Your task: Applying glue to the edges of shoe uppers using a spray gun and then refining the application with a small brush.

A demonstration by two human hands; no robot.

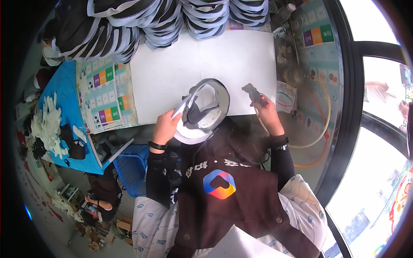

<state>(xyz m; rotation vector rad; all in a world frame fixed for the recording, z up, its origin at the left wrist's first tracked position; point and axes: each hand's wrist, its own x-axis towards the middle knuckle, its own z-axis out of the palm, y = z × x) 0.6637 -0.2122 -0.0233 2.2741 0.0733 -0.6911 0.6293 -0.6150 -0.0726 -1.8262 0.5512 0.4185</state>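
Note:
My left hand is closed on the near left edge of a loop-shaped black and pale grey piece. It looks like a shoe upper, with an open middle and a strap-like black part inside; I cannot be sure of its kind. The piece is tilted over the front edge of the white tabletop. To its right, apart from it, my right hand grips a small dark handheld tool with a red spot near the fingers. A thin pale line hangs by that hand; the tool's tip points up and left.
Stacks of similar black and grey pieces line the table's far side. Yellow and orange hoses loop at the right, near a window frame. A blue table with white gloves, a blue stool and another person are left.

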